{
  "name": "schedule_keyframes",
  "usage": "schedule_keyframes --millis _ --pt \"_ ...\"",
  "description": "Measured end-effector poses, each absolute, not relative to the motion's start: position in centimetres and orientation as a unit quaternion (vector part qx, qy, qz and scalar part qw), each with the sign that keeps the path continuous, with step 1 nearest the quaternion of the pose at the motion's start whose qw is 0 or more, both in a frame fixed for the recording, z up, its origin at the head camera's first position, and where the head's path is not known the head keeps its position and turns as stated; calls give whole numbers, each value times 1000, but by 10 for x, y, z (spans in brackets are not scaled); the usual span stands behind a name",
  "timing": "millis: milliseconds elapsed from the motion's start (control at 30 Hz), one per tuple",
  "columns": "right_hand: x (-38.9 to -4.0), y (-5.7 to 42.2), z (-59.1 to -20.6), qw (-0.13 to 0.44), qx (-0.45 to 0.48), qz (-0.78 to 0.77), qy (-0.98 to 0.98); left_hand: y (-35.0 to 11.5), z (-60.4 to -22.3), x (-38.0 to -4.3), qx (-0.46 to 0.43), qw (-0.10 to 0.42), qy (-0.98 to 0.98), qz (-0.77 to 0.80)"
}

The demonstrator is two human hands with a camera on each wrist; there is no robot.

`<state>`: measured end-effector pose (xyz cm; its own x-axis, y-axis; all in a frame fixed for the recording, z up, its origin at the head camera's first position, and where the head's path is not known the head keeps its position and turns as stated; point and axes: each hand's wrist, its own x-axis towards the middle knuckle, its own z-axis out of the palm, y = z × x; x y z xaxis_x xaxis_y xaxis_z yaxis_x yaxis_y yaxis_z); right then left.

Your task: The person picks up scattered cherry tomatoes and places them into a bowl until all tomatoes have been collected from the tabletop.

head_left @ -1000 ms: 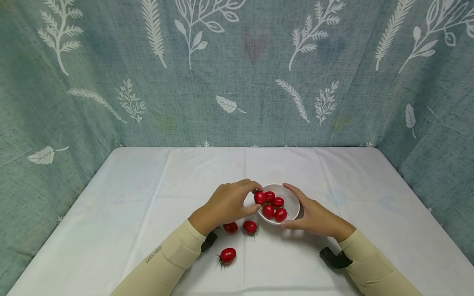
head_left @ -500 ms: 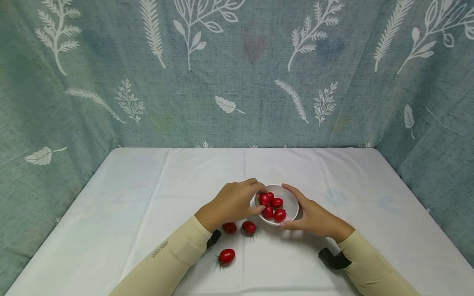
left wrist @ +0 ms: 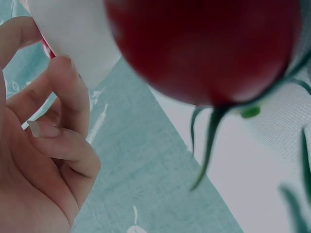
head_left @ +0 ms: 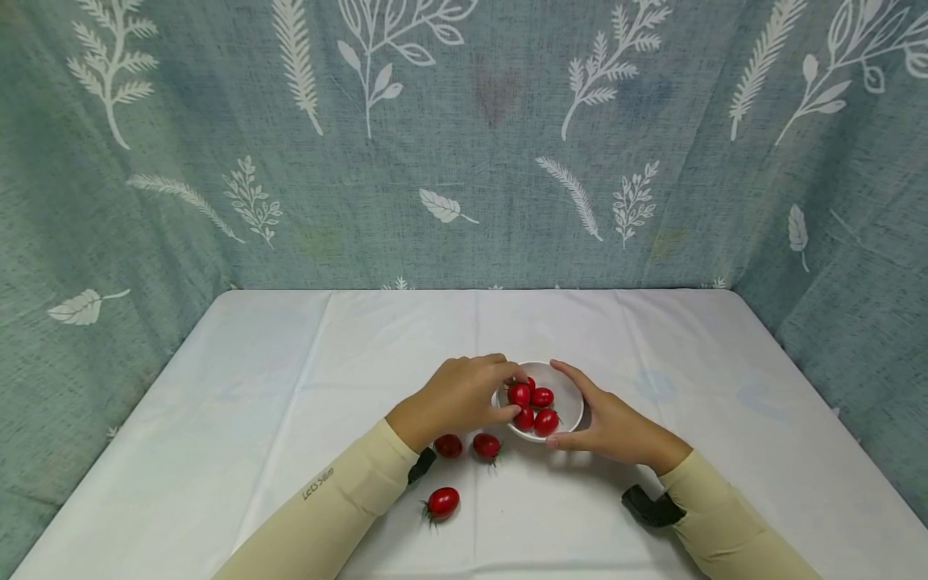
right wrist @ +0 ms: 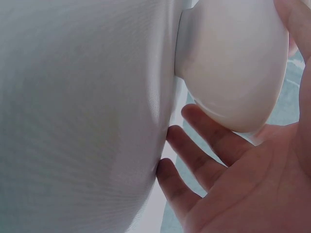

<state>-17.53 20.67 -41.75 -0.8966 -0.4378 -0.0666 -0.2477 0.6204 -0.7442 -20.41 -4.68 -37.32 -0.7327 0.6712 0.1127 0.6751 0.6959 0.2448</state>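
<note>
A white bowl [head_left: 568,400] on the table contains several red cherry tomatoes [head_left: 546,421]. At its left rim my left hand [head_left: 464,395] pinches a cherry tomato [head_left: 519,393] between thumb and fingers, inside the bowl. From the right, my right hand [head_left: 616,420] holds the bowl, thumb at the near side and fingers at the far side. The right wrist view shows the curved outside of the bowl [right wrist: 233,63] against that hand. Three more tomatoes lie outside the bowl, among them a left one [head_left: 448,445], a right one [head_left: 486,446] and a nearer one [head_left: 442,503].
A white cloth [head_left: 391,338] covers the table. Green-blue curtains [head_left: 464,161] with white leaf prints stand behind and at both sides. In the left wrist view a tomato with green sepals [left wrist: 204,43] looms close to the camera.
My left hand has moved slightly right, carrying the pinched tomato from the bowl's left rim down among the others inside. The right hand keeps its hold on the bowl.
</note>
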Motion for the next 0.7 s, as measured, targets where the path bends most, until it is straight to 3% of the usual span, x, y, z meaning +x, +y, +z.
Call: schedule_keyframes --millis 500,700 --pt "-176 207 -419 120 -191 -390 893 -50 -370 -201 -352 -13 -925 -141" --pt "-176 207 -419 122 -187 -388 894 -57 -369 -199 -359 11 -922 -145"
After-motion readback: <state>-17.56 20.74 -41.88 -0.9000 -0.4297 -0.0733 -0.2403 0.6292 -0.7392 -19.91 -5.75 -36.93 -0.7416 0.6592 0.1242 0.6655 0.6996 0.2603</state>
